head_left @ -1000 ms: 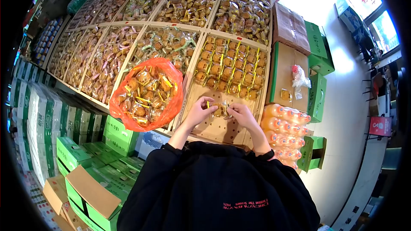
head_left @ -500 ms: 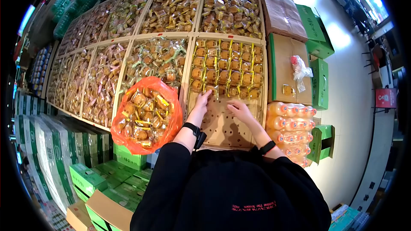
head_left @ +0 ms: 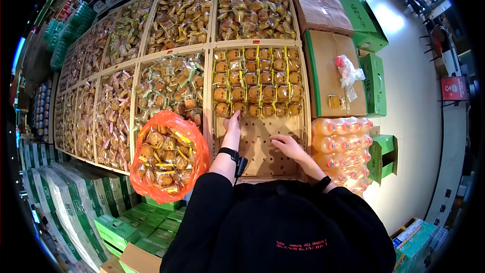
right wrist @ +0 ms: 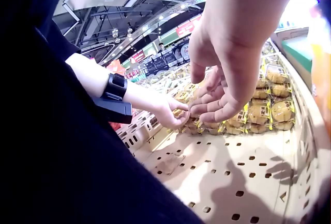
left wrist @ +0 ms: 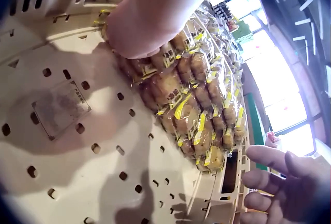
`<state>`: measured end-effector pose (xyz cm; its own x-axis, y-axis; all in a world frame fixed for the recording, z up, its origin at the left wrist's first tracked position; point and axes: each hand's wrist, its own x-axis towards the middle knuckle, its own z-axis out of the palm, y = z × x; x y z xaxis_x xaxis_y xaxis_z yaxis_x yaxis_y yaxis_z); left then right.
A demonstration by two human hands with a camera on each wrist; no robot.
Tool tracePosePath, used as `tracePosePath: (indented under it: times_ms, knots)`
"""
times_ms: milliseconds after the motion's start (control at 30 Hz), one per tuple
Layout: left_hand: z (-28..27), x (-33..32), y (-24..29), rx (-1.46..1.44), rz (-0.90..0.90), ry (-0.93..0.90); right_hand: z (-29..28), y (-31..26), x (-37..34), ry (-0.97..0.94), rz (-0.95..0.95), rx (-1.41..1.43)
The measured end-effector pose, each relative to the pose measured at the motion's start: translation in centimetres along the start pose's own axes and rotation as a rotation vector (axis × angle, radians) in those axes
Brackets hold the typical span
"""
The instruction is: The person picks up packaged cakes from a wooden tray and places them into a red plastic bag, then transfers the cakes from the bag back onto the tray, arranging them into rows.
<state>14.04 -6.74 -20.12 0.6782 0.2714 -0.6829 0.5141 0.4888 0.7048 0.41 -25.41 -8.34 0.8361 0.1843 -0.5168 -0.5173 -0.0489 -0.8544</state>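
My left hand (head_left: 232,125) reaches to the front row of wrapped cakes (head_left: 269,110) in a beige perforated crate (head_left: 256,157), near that row's left end. Its fingers meet the front packs; in the left wrist view the back of the hand (left wrist: 132,35) hides its fingertips. The cakes stand in close rows, clear wrappers with yellow strips between them. My right hand (head_left: 289,146) hovers over the bare crate floor, holding nothing. Its fingers are loosely bent in the right wrist view. A small clear square packet (left wrist: 62,110) lies on the floor of the crate.
An orange-red plastic bag (head_left: 202,156) full of wrapped cakes stands left of the crate. Compartments of loose wrapped cakes (head_left: 255,7) spread behind and left. At right are cardboard boxes (head_left: 323,86) and a pack of orange bottles (head_left: 341,146).
One second ago both hands held a wrapped cake above the crate floor. The left hand has gone forward to the front row; the right hand has let go and drawn apart. The view has shifted.
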Motion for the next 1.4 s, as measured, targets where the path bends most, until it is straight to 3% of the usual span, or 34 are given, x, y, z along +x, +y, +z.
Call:
tracePosePath:
  times_ms: [133,267,333,533,600,667,700,900,1000,1033,1067,1133,1267,1400]
  knots:
    - [0.3,-0.4,-0.2,-0.100,-0.031,0.041,0.0,-0.1,0.0,-0.007,-0.015,0.003]
    - [-0.5,-0.9,-1.6,-0.186,-0.378,-0.226,-0.1,0.0,0.3,-0.001,0.035,-0.063]
    - [0.6,-1.8,-1.3,-0.254,-0.455,-0.219,-0.1,0.1,0.3,0.009,0.066,-0.036]
    - [2.3,-0.9,-0.3,-0.395,-0.446,-0.227,0.1,0.6,0.2,0.011,-0.023,0.018]
    - [2.5,-2.5,-0.5,-0.323,-0.399,-0.296,0.0,0.7,0.4,0.022,-0.001,0.005]
    - [3.3,-4.4,-0.3,-0.232,-0.658,-0.246,-0.1,0.8,0.4,0.022,0.024,-0.016]
    - [3.6,-4.8,-0.9,-0.286,-0.665,-0.286,-0.1,0.7,0.5,0.011,0.022,-0.006]
    - [3.5,-3.8,-2.2,-0.185,-0.476,-0.515,-0.1,0.5,0.3,0.007,0.027,0.048]
    - [3.5,-6.5,-0.8,-0.036,-0.504,-0.408,-0.5,0.1,0.0,0.004,0.042,0.103]
    - [3.0,-7.7,0.3,-0.031,-0.491,-0.497,-0.8,0.4,0.2,-0.010,0.055,0.121]
    - [1.9,-8.9,1.6,-0.041,-0.406,-0.688,-0.8,0.8,0.3,0.013,0.058,0.135]
    - [0.5,-12.4,5.7,0.125,-0.227,-0.754,-0.6,0.4,0.0,0.024,0.058,0.085]
    - [-3.8,-15.2,10.7,0.349,0.004,-0.787,0.1,-0.1,-0.7,-0.006,0.004,0.091]
    - [-8.6,-17.5,13.3,0.270,0.216,-0.741,0.2,1.7,0.7,-0.074,0.016,-0.043]
